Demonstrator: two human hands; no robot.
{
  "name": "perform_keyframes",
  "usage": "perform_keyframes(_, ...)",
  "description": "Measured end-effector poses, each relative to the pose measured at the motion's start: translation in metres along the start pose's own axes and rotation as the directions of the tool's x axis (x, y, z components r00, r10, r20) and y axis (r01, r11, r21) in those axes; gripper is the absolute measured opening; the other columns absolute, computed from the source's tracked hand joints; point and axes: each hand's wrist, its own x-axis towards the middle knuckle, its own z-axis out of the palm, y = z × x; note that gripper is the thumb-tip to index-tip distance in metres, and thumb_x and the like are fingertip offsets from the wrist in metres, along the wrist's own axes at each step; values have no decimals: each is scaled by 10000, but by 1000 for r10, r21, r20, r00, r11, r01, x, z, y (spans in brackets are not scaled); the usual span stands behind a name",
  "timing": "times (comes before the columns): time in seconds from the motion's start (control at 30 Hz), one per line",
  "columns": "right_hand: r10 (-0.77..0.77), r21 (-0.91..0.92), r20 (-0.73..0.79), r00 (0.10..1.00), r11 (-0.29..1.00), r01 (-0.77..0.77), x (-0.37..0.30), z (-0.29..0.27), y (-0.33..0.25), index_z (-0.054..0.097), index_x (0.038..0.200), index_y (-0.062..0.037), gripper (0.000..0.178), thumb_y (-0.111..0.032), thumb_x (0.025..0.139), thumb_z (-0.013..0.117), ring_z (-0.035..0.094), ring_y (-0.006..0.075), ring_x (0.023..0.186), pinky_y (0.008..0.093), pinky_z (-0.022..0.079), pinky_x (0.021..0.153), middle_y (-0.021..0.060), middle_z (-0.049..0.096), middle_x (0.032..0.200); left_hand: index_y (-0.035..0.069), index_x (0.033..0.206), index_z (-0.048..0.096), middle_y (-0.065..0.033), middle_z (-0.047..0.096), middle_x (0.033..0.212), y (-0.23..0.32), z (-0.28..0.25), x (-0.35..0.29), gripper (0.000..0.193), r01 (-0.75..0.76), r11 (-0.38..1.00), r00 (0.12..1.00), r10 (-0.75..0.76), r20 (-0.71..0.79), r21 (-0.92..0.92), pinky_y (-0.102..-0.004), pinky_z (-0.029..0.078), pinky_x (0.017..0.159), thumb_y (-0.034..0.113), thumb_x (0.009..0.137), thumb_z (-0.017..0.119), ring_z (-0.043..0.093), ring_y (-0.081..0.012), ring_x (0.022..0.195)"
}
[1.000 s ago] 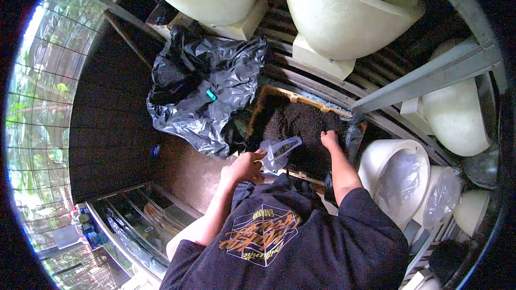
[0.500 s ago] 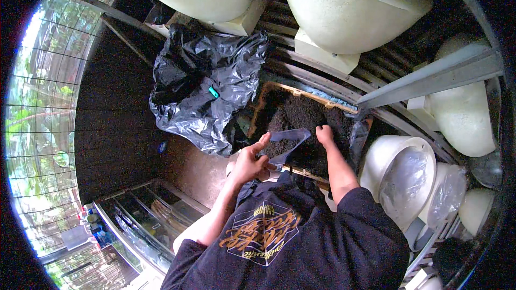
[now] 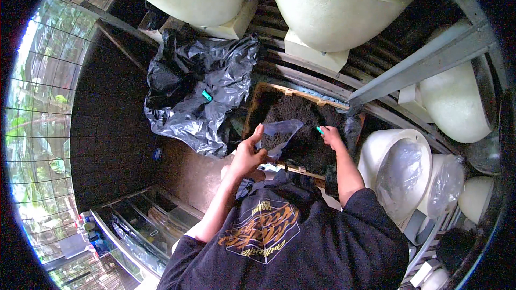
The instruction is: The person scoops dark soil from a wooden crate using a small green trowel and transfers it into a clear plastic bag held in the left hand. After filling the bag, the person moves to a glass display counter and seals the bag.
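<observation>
Dark crumbly soil fills a shallow yellowish-rimmed crate in front of me. My left hand, at the crate's near left side, grips a clear plastic bag. The bag stretches out over the soil with its wide end toward my right hand; some dark soil shows in or through it. Over the right part of the soil, my right hand is closed around a small tool with a teal end. The rest of that tool is hidden, so its kind cannot be made out.
A crumpled black plastic sheet lies left of the crate, with a small teal object on it. Large cream pots stand on slats behind. A metal post slants at the right, above a cream pot holding clear plastic.
My right hand has turned, so the teal end of its tool now shows. The clear bag in my left hand has changed shape and tilt. The whole view has shifted slightly.
</observation>
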Motion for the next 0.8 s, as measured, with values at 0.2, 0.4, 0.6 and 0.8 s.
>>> perform_keyframes(0.2, -34, 73, 56, 998, 997, 30, -32, -30, -12, 556, 865, -59, 256, -305, 936, 561, 331, 47, 409, 228, 252, 366, -13, 459, 634, -55, 1427, 251, -114, 219, 1531, 8, 4, 9, 702, -51, 997, 999, 51, 13, 52, -291, 454, 938, -120, 778, 510, 276, -181, 1333)
perform_keyframes(0.4, -82, -114, 127, 988, 989, 97, -90, -73, -81, 594, 818, -77, 205, -261, 907, 573, 340, 31, 400, 202, 220, 345, -13, 502, 627, -71, 1411, 276, -133, 224, 1525, 13, 8, 13, 684, -35, 994, 999, 33, 27, 99, -313, 343, 1070, -99, 784, 548, 214, -197, 1395)
perform_keyframes(0.6, -101, -513, 113, 988, 846, 145, -166, -99, -194, 578, 698, -75, 303, -305, 894, 573, 325, 42, 381, 232, 221, 351, -42, 483, 557, -76, 1409, 273, -150, 243, 1514, 11, 12, 26, 698, -89, 978, 995, 79, 62, 190, -316, 411, 1015, -69, 782, 580, 231, -197, 1386)
perform_keyframes(0.8, -173, -740, 419, 891, 504, 446, -200, -74, -287, 650, 729, -34, 331, -328, 872, 595, 457, 87, 459, 280, 356, 425, -5, 547, 559, -79, 1385, 316, -186, 287, 1482, -3, 17, 37, 701, -109, 994, 993, 107, 53, 30, -290, 323, 1025, -13, 748, 601, 278, -218, 1371)
